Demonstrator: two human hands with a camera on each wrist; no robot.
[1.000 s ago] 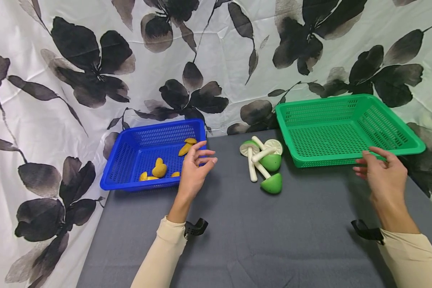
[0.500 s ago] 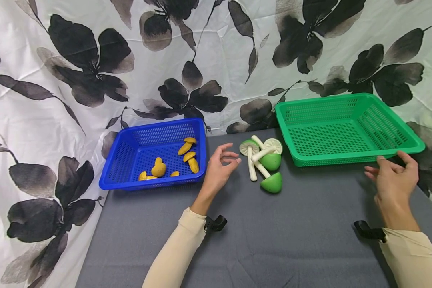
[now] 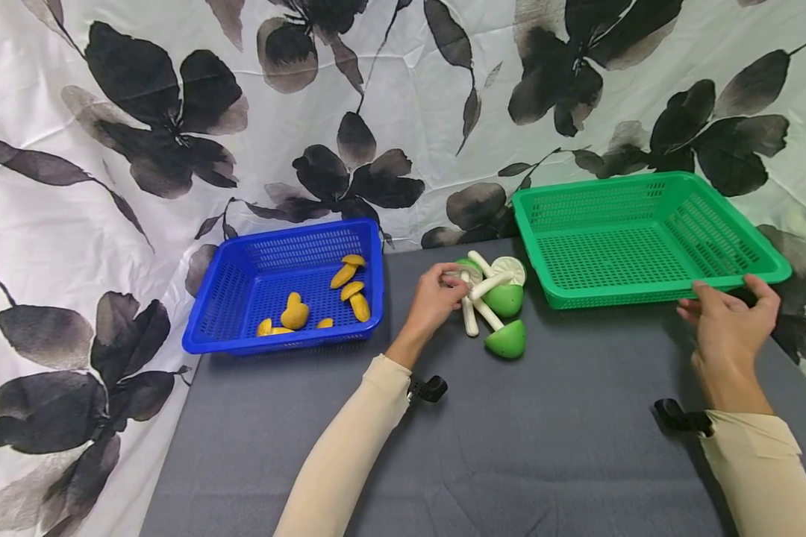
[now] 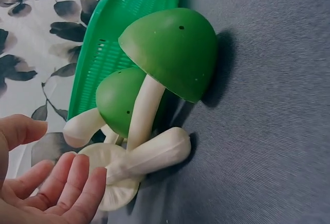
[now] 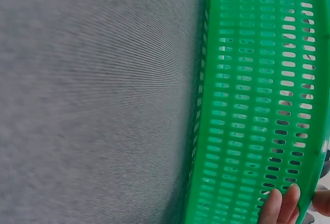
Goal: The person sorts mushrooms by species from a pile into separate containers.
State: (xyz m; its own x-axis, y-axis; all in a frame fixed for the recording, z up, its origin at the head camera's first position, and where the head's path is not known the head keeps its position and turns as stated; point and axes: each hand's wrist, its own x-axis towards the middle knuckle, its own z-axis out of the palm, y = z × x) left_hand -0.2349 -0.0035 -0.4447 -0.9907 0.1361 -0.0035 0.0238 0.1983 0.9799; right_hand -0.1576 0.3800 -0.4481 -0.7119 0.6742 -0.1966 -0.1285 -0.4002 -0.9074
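My left hand (image 3: 436, 302) reaches the left side of a small pile of toy mushrooms with green caps (image 3: 506, 341) and white stems. In the left wrist view its thumb and fingers are spread apart, with fingertips right at the pale underside of one mushroom cap (image 4: 121, 193). That mushroom lies with its stem (image 4: 160, 154) toward me; in the head view my fingers partly hide its cap. At the right, my right hand (image 3: 732, 335) grips the near rim of a green basket (image 3: 618, 297). In the right wrist view, fingertips (image 5: 289, 203) lie on the basket's outer wall and another digit crosses the rim.
A blue basket (image 3: 204, 339) at the left holds several yellow toy mushrooms (image 3: 295, 313). The green basket's perforated floor shows bare. Grey cloth (image 3: 544, 447) covers the table, and a floral curtain (image 3: 430, 97) hangs close behind both baskets.
My left hand has moved right from the blue basket's edge to the green-capped mushrooms. My right hand has shifted slightly right and taken hold of the green basket's rim.
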